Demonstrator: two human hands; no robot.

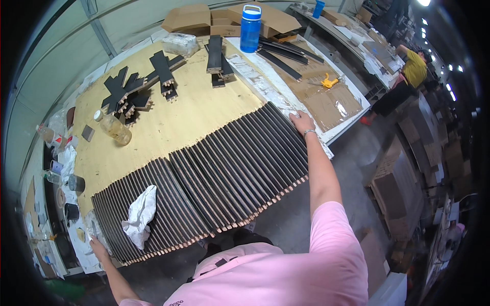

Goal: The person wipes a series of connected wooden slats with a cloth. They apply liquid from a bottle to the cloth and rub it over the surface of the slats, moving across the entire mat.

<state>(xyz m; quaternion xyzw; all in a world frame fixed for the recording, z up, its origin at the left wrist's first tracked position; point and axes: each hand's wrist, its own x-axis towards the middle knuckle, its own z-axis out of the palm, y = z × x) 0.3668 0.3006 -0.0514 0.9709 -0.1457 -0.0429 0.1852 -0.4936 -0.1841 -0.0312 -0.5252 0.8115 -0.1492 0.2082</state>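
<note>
A long row of narrow black wooden slats (237, 153), with bare pale ends, lies side by side along the near edge of the table. At its left end is my left hand (99, 248), its fingers stretched forward beside the outermost slat. My right hand (303, 122) rests at the far right end, open, with fingers apart against the last slats and the white board edge. Neither hand visibly lifts anything. A crumpled white cloth (140, 217) lies on top of the left part of the row. A slight step splits the row near its middle.
Loose piles of short black wooden pieces (120, 92) lie farther back. Around them are a bottle of yellowish liquid (113, 128), a blue water bottle (250, 29), a plastic-wrapped bundle (179, 45), open cardboard boxes (224, 23) and a yellow tool (329, 80). A person (412, 69) works at another table.
</note>
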